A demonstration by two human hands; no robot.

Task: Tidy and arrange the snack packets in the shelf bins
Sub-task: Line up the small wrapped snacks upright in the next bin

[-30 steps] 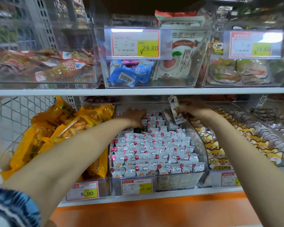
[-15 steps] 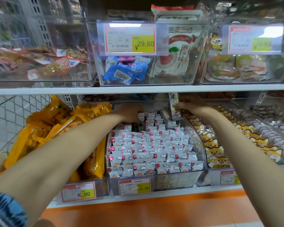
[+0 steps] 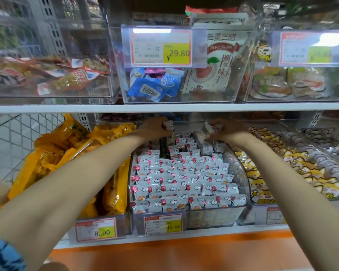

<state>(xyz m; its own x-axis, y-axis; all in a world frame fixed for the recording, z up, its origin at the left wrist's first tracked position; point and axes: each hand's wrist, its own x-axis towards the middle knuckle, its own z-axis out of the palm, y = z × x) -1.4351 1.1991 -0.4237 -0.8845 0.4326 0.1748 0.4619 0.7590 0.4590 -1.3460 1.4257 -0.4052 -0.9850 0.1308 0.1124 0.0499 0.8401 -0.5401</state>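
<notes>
I have both arms reaching deep into the clear middle bin (image 3: 242, 173) on the lower shelf, up at its twelve o'clock end. The left hand (image 3: 154, 127) is curled round one small white packet (image 3: 168, 125), pinched at the fingertips. The right hand (image 3: 227, 131) is closed on a few loose packets (image 3: 211, 127) of the same kind, which stick out at its nine o'clock side. Below them, toward six o'clock, the balloon-print packets (image 3: 184, 178) lie in tidy overlapping rows that fill the bin down to its price tag (image 3: 162, 224). A dark upright strip (image 3: 164, 148) stands just under the left hand; I cannot tell what it is. At nine o'clock of the bin sit yellow bags (image 3: 67, 153), at three o'clock fox-print packets (image 3: 294, 165).
</notes>
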